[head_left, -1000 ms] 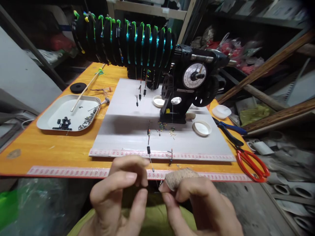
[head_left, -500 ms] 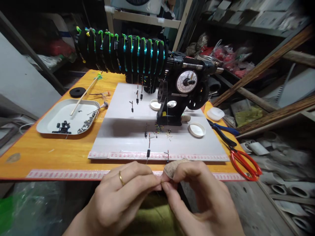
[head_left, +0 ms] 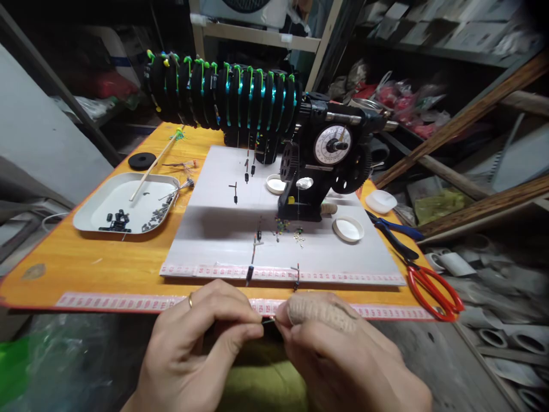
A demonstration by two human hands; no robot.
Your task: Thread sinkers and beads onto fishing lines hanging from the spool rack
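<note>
In closed pinches, the left hand (head_left: 206,337) and right hand (head_left: 347,349) face each other; well beyond stands a black geared machine (head_left: 319,166), nearer hangs a black cylinder (head_left: 250,273), and between the hands, gripped by both, runs a thin strand (head_left: 269,321), probably light and slippery, best held short.

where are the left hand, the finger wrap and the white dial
Left hand (head_left: 186,337), head view, middle of the hand.
Finger wrap (head_left: 321,313), head view, middle of the wrap.
White dial (head_left: 327,149), head view, face, left of centre.
</note>
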